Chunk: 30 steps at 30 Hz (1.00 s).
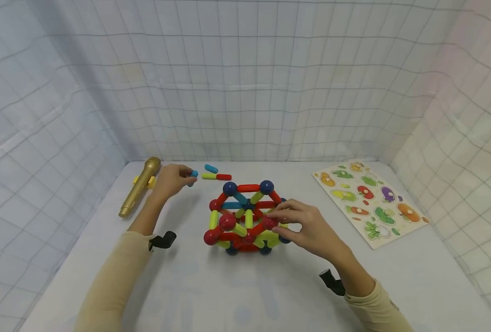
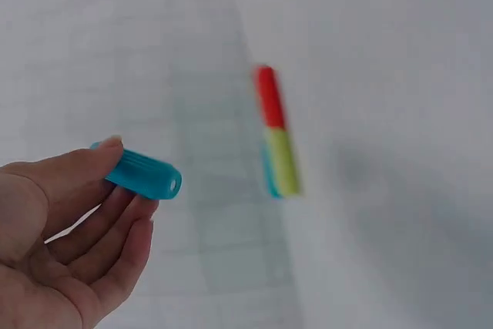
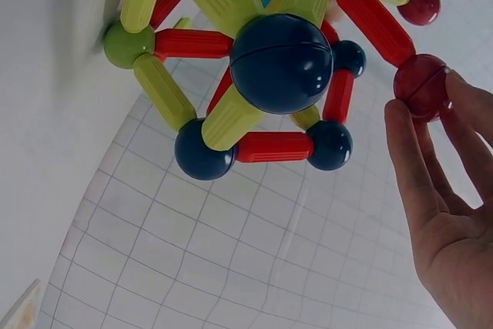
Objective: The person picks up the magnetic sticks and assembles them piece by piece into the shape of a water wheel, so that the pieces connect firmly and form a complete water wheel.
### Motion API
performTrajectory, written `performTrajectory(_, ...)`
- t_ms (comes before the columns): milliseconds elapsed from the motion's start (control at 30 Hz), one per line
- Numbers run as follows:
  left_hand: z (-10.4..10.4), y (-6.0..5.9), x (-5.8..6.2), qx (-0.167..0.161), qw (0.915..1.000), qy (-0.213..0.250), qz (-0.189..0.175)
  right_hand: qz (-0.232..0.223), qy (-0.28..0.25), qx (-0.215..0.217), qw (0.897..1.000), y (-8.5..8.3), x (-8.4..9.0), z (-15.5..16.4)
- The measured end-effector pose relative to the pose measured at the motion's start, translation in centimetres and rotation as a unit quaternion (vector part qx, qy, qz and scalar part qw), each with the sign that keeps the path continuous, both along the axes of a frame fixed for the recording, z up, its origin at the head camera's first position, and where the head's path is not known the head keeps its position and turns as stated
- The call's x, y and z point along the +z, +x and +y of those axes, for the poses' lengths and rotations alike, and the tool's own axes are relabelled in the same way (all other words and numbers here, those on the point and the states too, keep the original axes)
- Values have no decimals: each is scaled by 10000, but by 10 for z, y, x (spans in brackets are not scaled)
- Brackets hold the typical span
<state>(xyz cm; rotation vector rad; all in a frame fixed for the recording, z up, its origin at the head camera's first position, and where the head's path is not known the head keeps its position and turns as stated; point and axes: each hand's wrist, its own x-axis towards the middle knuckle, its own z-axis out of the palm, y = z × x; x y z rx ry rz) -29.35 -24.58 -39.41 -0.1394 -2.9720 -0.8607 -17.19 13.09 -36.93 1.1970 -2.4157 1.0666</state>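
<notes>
Left hand [image 2: 62, 229] pinching blue rod [image 2: 144, 174], right hand [image 1: 308, 228] fingertips gripping red ball [image 3: 422, 86], structure [image 1: 245, 216] partly hidden

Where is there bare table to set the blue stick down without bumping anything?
Bare patches: the near table between both forearms, in front of the ball-and-stick structure, and the strip between the structure and the puzzle board. Crowded: the far-left corner, where the left hand pinches the blue stick beside the loose sticks and gold microphone.
</notes>
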Motion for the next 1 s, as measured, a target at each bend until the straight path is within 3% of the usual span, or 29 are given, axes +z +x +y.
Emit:
performTrajectory(100, 28, 37, 35, -462, 9955, 767, 296, -44, -33, -45, 10000, 0, 0, 2)
performTrajectory(200, 59, 73, 62, -1194, 9843, 1129, 639, -100, -74, -55, 9999, 0, 0, 3)
performTrajectory(300, 86, 101, 77, -1906, 9699, 1205, 924, -157, -100, -52, 9998, 1, 1, 3)
performTrajectory(400, 102, 117, 82, -2282, 9631, 993, 1027, -147, -106, -5, 9998, 1, 1, 2)
performTrajectory(567, 114, 126, 83, -2460, 9644, 322, 918, -120, -95, 78, 9999, 0, 2, 0)
performTrajectory(800, 128, 124, 84, -2635, 9623, -404, 535, -109, -143, 107, 9998, -2, 2, 1)
performTrajectory(1000, 144, 121, 83, -2717, 9540, -1246, 206, -341, -200, 191, 9990, -1, 1, 1)
